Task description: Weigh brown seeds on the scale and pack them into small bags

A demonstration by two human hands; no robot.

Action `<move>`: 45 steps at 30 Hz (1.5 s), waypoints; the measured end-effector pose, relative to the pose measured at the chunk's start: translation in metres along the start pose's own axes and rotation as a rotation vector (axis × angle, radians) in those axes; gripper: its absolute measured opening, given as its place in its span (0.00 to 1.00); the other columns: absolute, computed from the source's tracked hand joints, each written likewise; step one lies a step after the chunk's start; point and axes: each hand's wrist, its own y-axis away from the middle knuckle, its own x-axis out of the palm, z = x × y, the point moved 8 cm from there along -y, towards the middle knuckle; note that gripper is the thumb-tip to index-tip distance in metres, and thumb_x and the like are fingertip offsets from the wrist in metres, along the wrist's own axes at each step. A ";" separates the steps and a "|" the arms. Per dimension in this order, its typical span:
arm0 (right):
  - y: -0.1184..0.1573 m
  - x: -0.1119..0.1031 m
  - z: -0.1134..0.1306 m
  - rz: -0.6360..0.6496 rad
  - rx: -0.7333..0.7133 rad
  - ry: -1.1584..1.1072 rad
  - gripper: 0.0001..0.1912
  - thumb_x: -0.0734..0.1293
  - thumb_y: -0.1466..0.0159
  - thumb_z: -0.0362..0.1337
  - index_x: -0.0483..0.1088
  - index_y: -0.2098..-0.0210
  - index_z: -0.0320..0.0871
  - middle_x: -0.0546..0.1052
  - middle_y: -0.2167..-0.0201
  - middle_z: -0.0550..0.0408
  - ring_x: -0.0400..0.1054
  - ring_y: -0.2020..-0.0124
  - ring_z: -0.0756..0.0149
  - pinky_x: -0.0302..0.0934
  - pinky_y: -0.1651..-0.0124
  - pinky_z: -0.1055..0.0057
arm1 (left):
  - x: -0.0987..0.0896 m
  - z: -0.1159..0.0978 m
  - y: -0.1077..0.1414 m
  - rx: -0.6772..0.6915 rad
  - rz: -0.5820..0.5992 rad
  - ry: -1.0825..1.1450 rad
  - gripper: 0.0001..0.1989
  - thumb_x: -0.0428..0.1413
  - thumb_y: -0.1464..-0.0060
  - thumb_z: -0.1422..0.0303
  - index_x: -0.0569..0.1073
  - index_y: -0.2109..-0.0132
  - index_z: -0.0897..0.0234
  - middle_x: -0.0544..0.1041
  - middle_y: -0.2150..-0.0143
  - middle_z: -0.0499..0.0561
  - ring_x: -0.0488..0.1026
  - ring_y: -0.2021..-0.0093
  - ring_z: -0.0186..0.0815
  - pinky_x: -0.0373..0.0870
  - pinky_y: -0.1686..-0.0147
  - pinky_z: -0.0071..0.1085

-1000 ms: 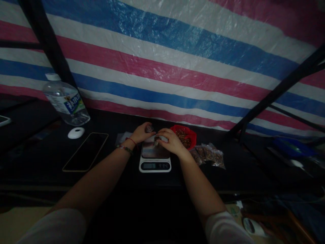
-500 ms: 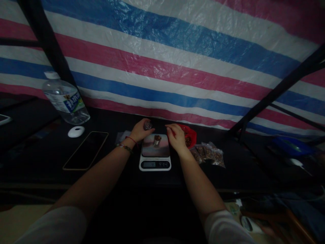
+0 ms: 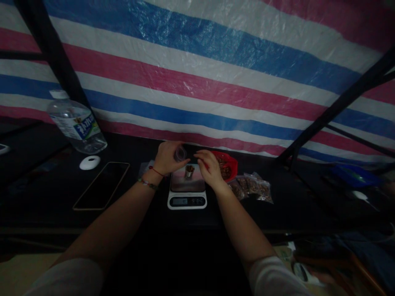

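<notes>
Metal cup (image 3: pixel 189 172) upright on a digital scale (image 3: pixel 187 201), between two bare hands

Nearest the viewer, pale sleeves (image 3: pixel 66 279) frame the lower edge, and both forearms converge on the scale. Its dark display (image 3: pixel 187 201) faces the person; the digits are too dim to read. Beyond the display, the cup stands toward the far part of the plate (image 3: pixel 183 186), its long axis vertical and its mouth upward, with brown pieces (image 3: pixel 190 168) at the rim.

The left hand (image 3: pixel 166 158) is closed around a small clear container (image 3: pixel 180 154), tilted so that its round mouth shows, beyond the cup and to its left. The right hand (image 3: pixel 211 169) is open, thumb and fingers parted, with nothing visible between them; it lies to the right of the cup. Of the two, the left hand appears nearer, its thumb tip just beyond the cup's rim; contact cannot be told.

Right of the right hand lie a red tray (image 3: pixel 233 169) holding more brown pieces and, beside it, filled clear packets (image 3: pixel 262 189). At left are a phone (image 3: pixel 101 186), a rounded white object (image 3: pixel 89 162) and, farther back, a plastic bottle (image 3: pixel 77 123). A striped sheet (image 3: pixel 197 82) forms the background.
</notes>
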 end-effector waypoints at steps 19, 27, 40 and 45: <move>-0.002 -0.001 -0.029 -0.052 0.283 -0.067 0.13 0.68 0.43 0.33 0.76 0.57 0.45 0.77 0.64 0.53 0.71 0.63 0.64 0.65 0.58 0.69 | 0.032 0.036 0.007 -0.234 -0.007 0.634 0.30 0.48 0.44 0.52 0.57 0.38 0.63 0.73 0.53 0.57 0.72 0.56 0.41 0.70 0.56 0.38; -0.002 0.004 -0.031 -0.041 0.252 -0.054 0.12 0.67 0.43 0.32 0.77 0.60 0.45 0.73 0.70 0.55 0.68 0.67 0.66 0.64 0.63 0.71 | 0.024 0.037 0.009 -0.275 -0.100 0.486 0.20 0.47 0.43 0.60 0.65 0.45 0.62 0.74 0.64 0.52 0.72 0.63 0.38 0.69 0.59 0.38; 0.000 0.015 -0.003 0.100 0.121 -0.002 0.14 0.72 0.46 0.33 0.75 0.59 0.47 0.73 0.55 0.50 0.66 0.51 0.59 0.61 0.47 0.60 | 0.013 -0.040 0.006 0.227 0.251 0.044 0.35 0.60 0.59 0.56 0.66 0.41 0.55 0.73 0.45 0.55 0.62 0.40 0.52 0.40 0.36 0.54; -0.009 0.002 0.007 0.100 0.059 -0.039 0.10 0.67 0.41 0.32 0.75 0.60 0.46 0.73 0.55 0.50 0.66 0.51 0.61 0.61 0.47 0.62 | 0.012 -0.026 0.004 0.240 0.176 0.056 0.32 0.59 0.57 0.54 0.69 0.44 0.58 0.74 0.50 0.56 0.68 0.46 0.48 0.48 0.37 0.50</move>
